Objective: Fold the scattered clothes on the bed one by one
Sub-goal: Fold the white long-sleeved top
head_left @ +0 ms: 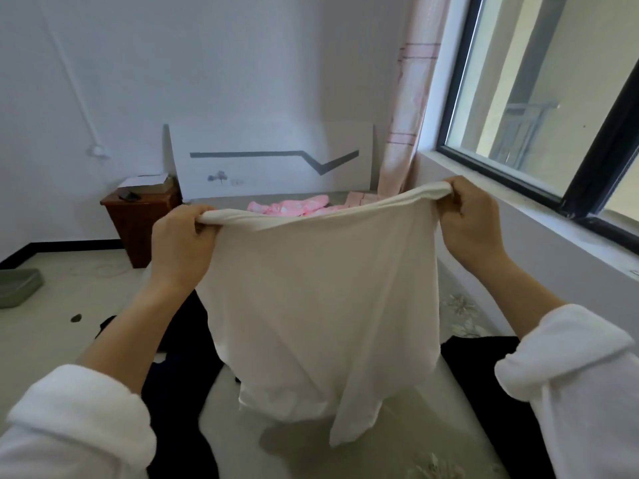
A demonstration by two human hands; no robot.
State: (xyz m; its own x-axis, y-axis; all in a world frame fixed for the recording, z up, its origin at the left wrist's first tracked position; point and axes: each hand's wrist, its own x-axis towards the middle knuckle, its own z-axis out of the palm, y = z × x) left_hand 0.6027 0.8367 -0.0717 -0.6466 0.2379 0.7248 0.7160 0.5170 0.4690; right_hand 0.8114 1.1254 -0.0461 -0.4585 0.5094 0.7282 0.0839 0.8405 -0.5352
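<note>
1. The bed (pixel 228 430) has a pale grey-green cover with a faint flower print near its right edge. It runs away from the viewer to a white headboard (pixel 269 160) crossed by a dark grey zigzag stripe, set against a plain white wall.
2. A dark-framed window (pixel 518 108) fills the right side, and a pink checked curtain (pixel 409 98) hangs in the corner beside it. Left of the headboard stands a reddish-brown wooden nightstand (pixel 141 223) with papers on top. A green tray (pixel 17 285) lies on the pale floor at the far left.
3. The white garment (pixel 318 305) is held up in the air over the near half of the bed. Its fabric is thin, soft and cream-white, smooth apart from loose diagonal folds.
4. The left hand (pixel 179 243) grips the bunched top edge at its left corner with curled fingers. The right hand (pixel 470 223) grips the right corner the same way, slightly higher. Both wrists come out of rolled, fleecy white sleeves.
5. The top edge runs left to right and sags in the middle. The long axis hangs straight down, ending in uneven flaps close to the cover. Whether they touch it cannot be told.
6. Dark clothes (pixel 179 392) lie on the bed on both sides below the garment. A crumpled pink garment (pixel 294 206) lies near the headboard.
</note>
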